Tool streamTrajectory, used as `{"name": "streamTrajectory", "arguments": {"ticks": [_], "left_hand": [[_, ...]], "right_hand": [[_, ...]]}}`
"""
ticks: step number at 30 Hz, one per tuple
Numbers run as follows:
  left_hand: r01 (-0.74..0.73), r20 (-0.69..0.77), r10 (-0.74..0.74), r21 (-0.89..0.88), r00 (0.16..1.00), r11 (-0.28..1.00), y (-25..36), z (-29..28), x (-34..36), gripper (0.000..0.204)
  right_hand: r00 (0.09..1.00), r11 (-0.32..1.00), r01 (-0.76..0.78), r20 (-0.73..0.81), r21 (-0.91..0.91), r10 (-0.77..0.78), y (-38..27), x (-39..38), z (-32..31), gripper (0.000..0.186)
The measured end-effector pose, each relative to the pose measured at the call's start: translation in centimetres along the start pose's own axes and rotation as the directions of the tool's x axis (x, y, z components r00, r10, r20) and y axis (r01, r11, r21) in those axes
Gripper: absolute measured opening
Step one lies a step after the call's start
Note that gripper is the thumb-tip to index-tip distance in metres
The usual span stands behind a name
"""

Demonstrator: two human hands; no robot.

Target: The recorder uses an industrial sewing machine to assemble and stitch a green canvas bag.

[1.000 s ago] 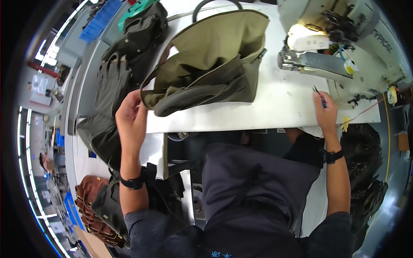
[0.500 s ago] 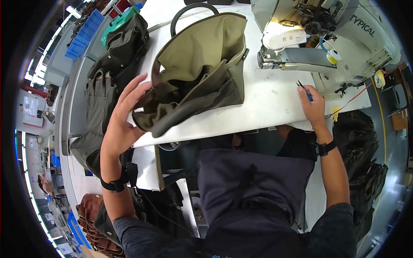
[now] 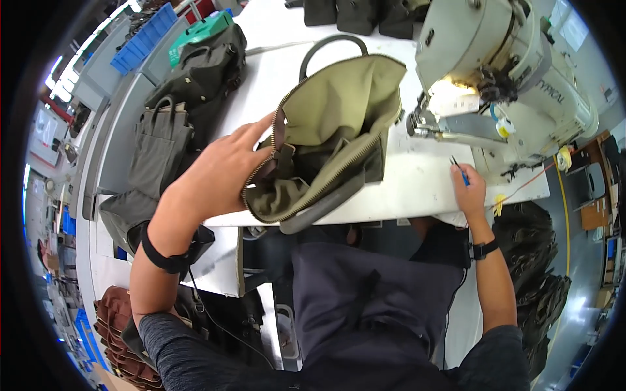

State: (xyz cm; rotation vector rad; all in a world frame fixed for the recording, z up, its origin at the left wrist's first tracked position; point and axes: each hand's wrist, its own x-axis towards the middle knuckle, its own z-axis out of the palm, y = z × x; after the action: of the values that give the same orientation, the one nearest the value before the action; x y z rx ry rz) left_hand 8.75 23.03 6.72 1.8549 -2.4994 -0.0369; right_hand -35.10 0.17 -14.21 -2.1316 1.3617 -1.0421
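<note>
A dark olive handbag (image 3: 336, 98) lies on the white table with its zipped mouth gaping, showing a pale green lining. One rolled handle stands up at the far side, the other hangs over the table's near edge. My left hand (image 3: 225, 171) grips the bag's left end at the zipper edge, fingers over the rim; the thumb is hidden. To the right, my right hand (image 3: 471, 190) is closed around small thread snips (image 3: 463, 174) with a blue grip, their dark pointed blades facing away from me. The snips are apart from the bag.
A sewing machine (image 3: 515, 78) with its lamp lit stands at the back right, its arm (image 3: 456, 130) reaching toward the bag. More dark bags (image 3: 163, 140) are piled on the left, others (image 3: 355, 16) at the back. Dark pieces (image 3: 525, 241) hang at the right.
My left hand has shifted right along the bag and closed on its end. The bag's mouth has turned and narrowed slightly. The view has moved; my right hand still holds the snips.
</note>
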Motion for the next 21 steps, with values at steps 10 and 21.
{"name": "streamTrajectory", "arguments": {"ticks": [10, 21], "left_hand": [[0.393, -0.261, -0.418, -0.145, 0.87, 0.908, 0.6, 1.1, -2.2, 0.046], [0.401, -0.31, -0.51, -0.351, 0.803, 0.846, 1.5, 0.4, -1.4, 0.104]], "right_hand": [[1.0, 0.999, 0.001, -0.028, 0.045, 0.0, -0.7, -0.2, -0.3, 0.028], [1.0, 0.996, 0.012, -0.02, 0.092, -0.01, -0.9, -0.1, -0.5, 0.025]]}}
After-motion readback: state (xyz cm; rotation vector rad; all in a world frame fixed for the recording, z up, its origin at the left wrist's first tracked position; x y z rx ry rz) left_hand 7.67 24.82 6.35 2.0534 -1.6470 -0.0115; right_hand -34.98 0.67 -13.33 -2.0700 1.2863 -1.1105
